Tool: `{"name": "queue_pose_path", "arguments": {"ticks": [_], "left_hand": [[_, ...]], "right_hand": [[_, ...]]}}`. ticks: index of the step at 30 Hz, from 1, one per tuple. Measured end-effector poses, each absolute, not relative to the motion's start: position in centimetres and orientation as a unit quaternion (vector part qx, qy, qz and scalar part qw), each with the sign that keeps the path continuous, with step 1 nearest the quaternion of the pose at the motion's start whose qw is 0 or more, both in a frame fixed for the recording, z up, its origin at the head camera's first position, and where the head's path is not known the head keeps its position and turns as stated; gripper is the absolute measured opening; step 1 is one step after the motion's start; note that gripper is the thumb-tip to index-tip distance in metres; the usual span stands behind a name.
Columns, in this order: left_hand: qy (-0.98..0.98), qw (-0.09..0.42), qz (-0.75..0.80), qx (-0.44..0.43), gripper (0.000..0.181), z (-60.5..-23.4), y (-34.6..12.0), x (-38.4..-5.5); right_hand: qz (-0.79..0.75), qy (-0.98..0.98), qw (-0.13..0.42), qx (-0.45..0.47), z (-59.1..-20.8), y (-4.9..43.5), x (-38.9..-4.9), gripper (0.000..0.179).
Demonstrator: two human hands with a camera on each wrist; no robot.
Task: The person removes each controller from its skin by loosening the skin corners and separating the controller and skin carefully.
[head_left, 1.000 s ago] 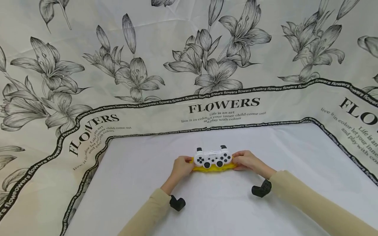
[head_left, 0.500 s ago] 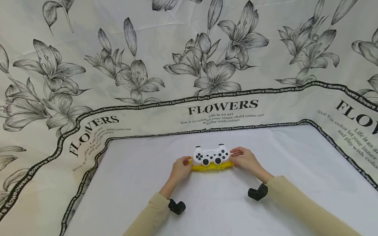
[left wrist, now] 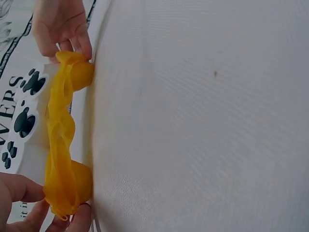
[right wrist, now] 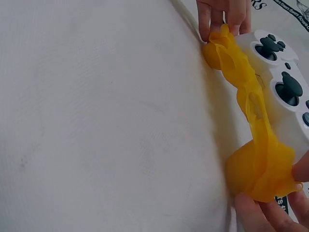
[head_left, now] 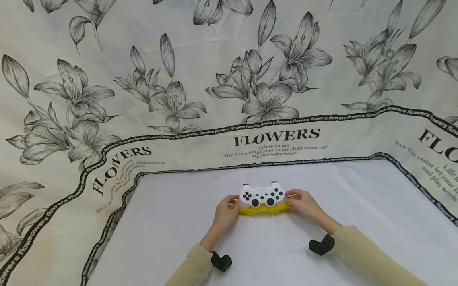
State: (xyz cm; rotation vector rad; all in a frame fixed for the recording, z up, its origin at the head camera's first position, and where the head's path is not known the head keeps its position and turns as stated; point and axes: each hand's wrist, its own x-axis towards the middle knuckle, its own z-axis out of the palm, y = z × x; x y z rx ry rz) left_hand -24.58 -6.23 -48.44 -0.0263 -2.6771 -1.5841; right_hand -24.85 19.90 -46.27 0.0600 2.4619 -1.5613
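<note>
Controller (head_left: pixel 262 192) tilted since earlier | left hand (head_left: pixel 225 214), right hand (head_left: pixel 305 203): pinching yellow piece (head_left: pixel 263 209)

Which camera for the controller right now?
Head. It shows the controller face-on, with both sticks and the buttons visible, though small. Left wrist: slanted from its near side, sticks larger, yellow cover along that side. Right wrist: similar slant, but the frame edge cuts into some buttons.
</note>
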Motion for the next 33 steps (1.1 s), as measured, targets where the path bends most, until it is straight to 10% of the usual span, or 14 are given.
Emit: {"name": "queue_pose_path", "arguments": {"ticks": [33], "left_hand": [[-0.805, -0.024, -0.593, 0.016, 0.025, -48.6, -8.0, -24.2]], "right_hand": [[-0.554, 0.824, 0.106, 0.044, -46.5, 18.9, -23.9, 0.041]]}}
